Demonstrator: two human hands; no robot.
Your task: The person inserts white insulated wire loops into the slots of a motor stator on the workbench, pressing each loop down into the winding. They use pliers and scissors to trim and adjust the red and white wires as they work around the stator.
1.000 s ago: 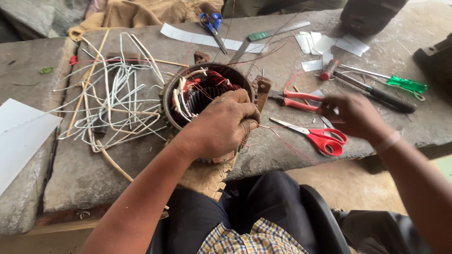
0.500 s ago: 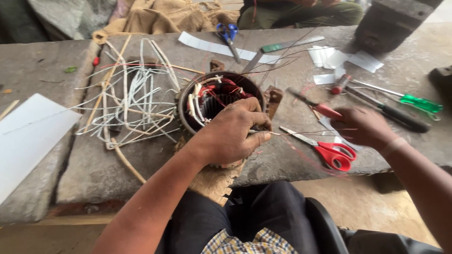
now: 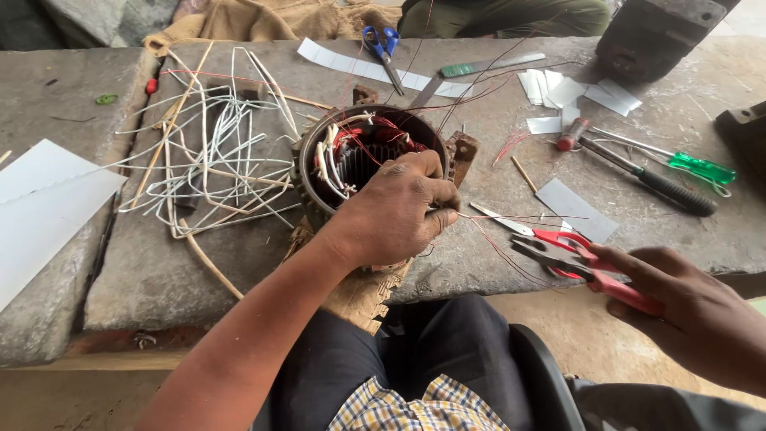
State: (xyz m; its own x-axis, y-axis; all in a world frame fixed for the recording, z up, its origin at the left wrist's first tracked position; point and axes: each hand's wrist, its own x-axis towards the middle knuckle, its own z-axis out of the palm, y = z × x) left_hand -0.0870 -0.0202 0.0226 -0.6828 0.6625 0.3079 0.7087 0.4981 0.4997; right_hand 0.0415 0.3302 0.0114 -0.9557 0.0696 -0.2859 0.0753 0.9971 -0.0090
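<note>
Under left hand [image 3: 395, 211], red-wired motor stator [image 3: 351, 156]

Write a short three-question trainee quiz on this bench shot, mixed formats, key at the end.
1. True or false: the left hand rests on the rim of the motor stator.
2. What does the right hand hold? A) green screwdriver B) red-handled scissors C) blue scissors
3. Fill in: the loose white wire bundle lies to the ____ of the stator in the head view.

Key:
1. True.
2. B, the red-handled scissors, blades open; the green screwdriver and blue scissors lie on the stone bench.
3. Left.
</note>
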